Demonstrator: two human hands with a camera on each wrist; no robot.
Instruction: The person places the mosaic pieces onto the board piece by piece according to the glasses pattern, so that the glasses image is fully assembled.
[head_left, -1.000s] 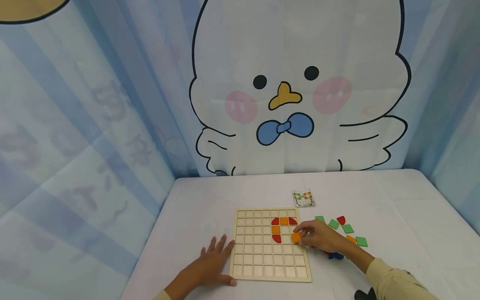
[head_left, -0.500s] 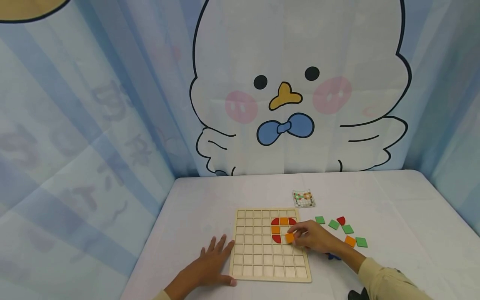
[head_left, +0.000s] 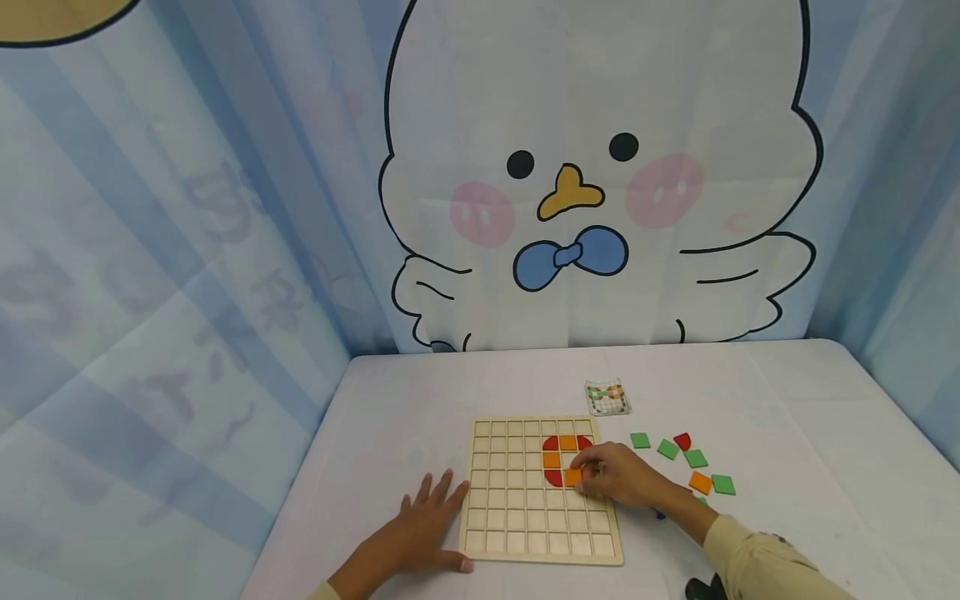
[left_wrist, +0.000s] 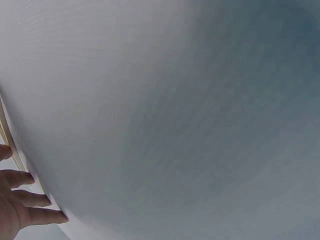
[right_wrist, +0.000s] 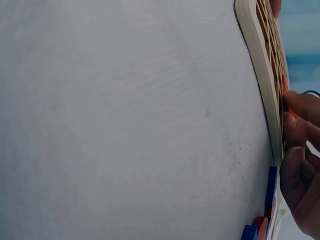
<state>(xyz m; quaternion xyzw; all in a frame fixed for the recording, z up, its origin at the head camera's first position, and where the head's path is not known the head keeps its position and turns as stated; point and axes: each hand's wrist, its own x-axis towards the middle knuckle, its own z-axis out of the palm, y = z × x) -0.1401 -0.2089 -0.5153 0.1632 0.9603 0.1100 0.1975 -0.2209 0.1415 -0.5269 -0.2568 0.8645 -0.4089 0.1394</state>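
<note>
A wooden grid board [head_left: 517,521] lies on the table. Near its upper right, several red and orange tiles sit in the cells, among them a red quarter-round tile [head_left: 552,478] and an orange square [head_left: 551,459]. Just right of that red tile, my right hand [head_left: 618,475] pinches an orange square tile [head_left: 572,477] at a cell of the board. In the right wrist view, the fingers [right_wrist: 300,107] hold it at the board's edge, mostly hiding it. My left hand [head_left: 423,529] rests with spread fingers on the table, touching the board's left edge.
Right of the board lie loose tiles: several green squares [head_left: 723,484], a red piece [head_left: 682,441] and an orange square [head_left: 700,482]. Blue and red pieces [right_wrist: 248,232] lie near the right hand. A small pattern card [head_left: 607,398] is behind the board.
My right hand has moved left over the board with the orange tile, bringing it beside the lower red tile. The left hand has stayed in place.
</note>
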